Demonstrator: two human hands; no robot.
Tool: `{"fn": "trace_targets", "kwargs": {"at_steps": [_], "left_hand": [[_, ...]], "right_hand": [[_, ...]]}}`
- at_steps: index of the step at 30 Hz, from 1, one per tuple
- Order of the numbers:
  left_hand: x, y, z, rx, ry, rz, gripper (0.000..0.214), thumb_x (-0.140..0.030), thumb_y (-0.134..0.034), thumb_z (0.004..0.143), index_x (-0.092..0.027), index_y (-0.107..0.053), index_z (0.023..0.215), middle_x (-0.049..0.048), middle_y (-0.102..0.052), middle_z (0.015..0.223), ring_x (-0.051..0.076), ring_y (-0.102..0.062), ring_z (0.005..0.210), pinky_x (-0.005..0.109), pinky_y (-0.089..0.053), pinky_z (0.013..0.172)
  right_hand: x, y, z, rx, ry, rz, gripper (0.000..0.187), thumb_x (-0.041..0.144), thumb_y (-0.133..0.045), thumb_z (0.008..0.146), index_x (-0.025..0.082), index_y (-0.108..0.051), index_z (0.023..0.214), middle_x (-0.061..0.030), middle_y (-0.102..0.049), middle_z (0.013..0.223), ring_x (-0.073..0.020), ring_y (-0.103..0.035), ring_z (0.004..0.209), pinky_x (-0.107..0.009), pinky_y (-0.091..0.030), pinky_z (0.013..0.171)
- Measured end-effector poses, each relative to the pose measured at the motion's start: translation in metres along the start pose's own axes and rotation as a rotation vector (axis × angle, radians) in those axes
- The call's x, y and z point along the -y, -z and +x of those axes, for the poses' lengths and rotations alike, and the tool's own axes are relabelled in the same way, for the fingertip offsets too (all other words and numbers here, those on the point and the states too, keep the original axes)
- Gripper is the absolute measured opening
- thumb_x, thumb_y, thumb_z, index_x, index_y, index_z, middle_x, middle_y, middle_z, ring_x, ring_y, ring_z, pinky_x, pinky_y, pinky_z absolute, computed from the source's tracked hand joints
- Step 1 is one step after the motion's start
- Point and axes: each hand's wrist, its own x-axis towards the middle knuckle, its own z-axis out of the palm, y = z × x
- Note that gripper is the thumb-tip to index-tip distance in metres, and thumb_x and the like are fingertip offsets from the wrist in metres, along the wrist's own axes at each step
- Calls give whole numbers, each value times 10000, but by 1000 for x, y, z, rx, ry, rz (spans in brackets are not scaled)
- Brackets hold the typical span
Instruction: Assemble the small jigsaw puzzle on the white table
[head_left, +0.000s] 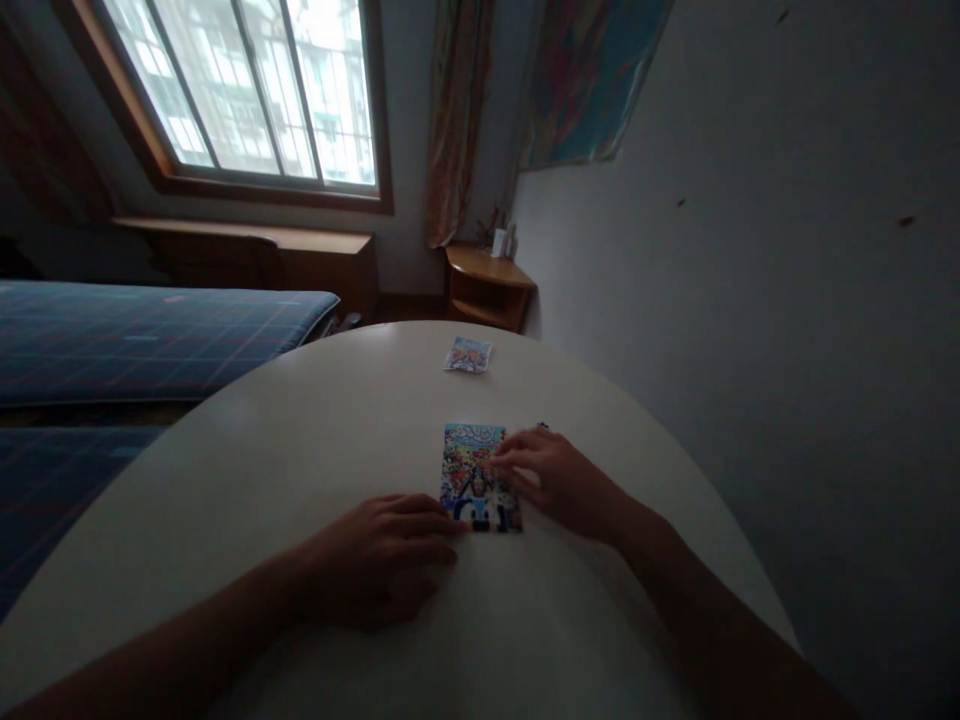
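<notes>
A small upright-format picture (471,478), crowded with bright colours and with a blue cartoon dog's face along its bottom, lies flat on the white round table (330,420). Whether it is one sheet or joined pieces, I cannot tell. My left hand (409,550) rests palm down, its outstretched fingertips at the picture's lower left corner. From the right, my right hand (551,475) reaches over the picture's edge, fingers loosely bent and apart, tips touching its upper right part. Nothing shows between them. A small dark object (542,427) peeks out behind that hand, mostly hidden.
Farther back on the table lies a smaller card (468,355) with a similar printed picture. A bed with a blue plaid mattress (150,340) stands to the left, a wall (750,330) to the right. Beyond the table is a wooden corner cabinet (487,268).
</notes>
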Motion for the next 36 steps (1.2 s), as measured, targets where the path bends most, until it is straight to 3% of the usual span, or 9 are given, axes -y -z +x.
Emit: {"fn": "trace_targets", "kwargs": {"at_steps": [4,6,9,16,23,31,36], "left_hand": [[1,-1,-2,19,17,12,303,-209,-605,830,-231,-627,1132,48,-617,1359,279,-598,1193,472,-539,976],[1,-1,-2,21,21,14,299,-207,-601,831,-231,-627,1127,42,-617,1360,281,-599,1191,477,-539,977],[0,0,-1,11,15,12,284,-199,-589,838,-223,-628,1118,52,-620,1355,274,-606,1179,461,-545,970],[1,-2,-1,16,13,23,276,-199,-606,844,-236,-628,1116,46,-625,1347,262,-599,1186,451,-541,977],[1,-2,-2,10,13,24,291,-200,-607,833,-233,-629,1122,52,-629,1340,272,-599,1187,461,-538,979],[1,-1,-1,-6,-7,19,286,-206,-599,839,-232,-629,1122,48,-632,1336,269,-607,1172,448,-546,968],[-1,-1,-2,9,27,29,271,-203,-596,840,-239,-641,1105,37,-628,1345,274,-609,1171,451,-547,967]], "right_hand": [[-52,-3,-2,-191,-325,-170,314,242,-509,959,158,-680,1207,-140,-655,1222,-281,-571,1107,-457,-442,983],[-73,-6,-4,-174,-363,-191,360,281,-494,964,143,-651,1258,-168,-619,1287,-296,-561,1139,-482,-435,998],[-85,-6,-7,-131,-353,-176,312,285,-528,947,177,-701,1183,-138,-668,1198,-273,-591,1098,-450,-448,999],[-65,9,-11,-13,-362,-64,263,294,-618,892,195,-742,1102,-115,-676,1094,-223,-641,949,-346,-500,866],[-57,8,-7,-37,-416,-9,192,299,-659,854,215,-754,998,-86,-668,1002,-202,-621,873,-311,-476,784],[-57,6,-2,8,-315,16,132,202,-676,785,160,-718,903,-88,-661,936,-197,-611,859,-309,-477,804],[-50,9,-2,4,-205,-61,166,178,-612,832,174,-733,945,-66,-705,907,-182,-644,808,-294,-480,765]]}}
